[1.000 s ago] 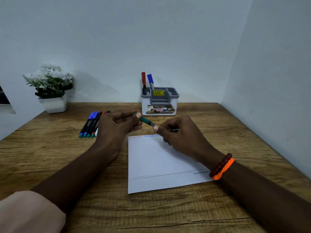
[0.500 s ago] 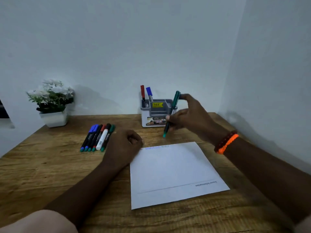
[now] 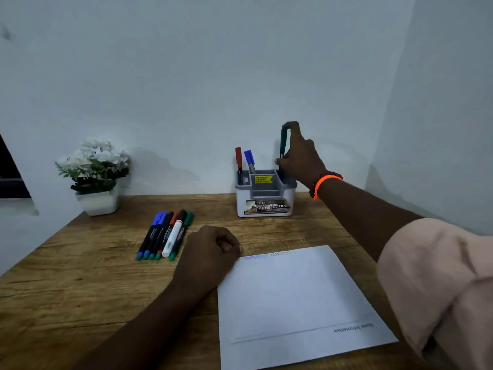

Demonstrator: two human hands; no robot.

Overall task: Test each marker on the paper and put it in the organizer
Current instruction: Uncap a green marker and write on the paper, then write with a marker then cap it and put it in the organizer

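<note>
Paper: the paper (image 3: 298, 297) is lying nearest on the tabletop (image 3: 80, 289), turned so its far edge, where the blue and dark test scribbles (image 3: 266, 256) are sitting, is within easy reach for the next test.
Left hand: the left hand (image 3: 206, 259) is resting as a loose fist at the paper's far left corner, apparently pinning the sheet; its grip is curled in, with nothing visible in it.
Waiting markers: the row of markers (image 3: 166, 235) is lying side by side just left of that hand, caps pointing away, probably so the next one is quick to pick up.
Organizer: the organizer (image 3: 265, 194) is standing against the wall, with a red marker (image 3: 238, 161) and a blue marker (image 3: 250, 161) already upright in its left rear slot.
Right hand: the right hand (image 3: 300, 158) is reaching farthest, its grip pinching the green marker (image 3: 283, 145) upright, one finger over the top.
Green marker: its lower end is dipping into the organizer's right rear compartment; held vertical, it should drop straight in.
</note>
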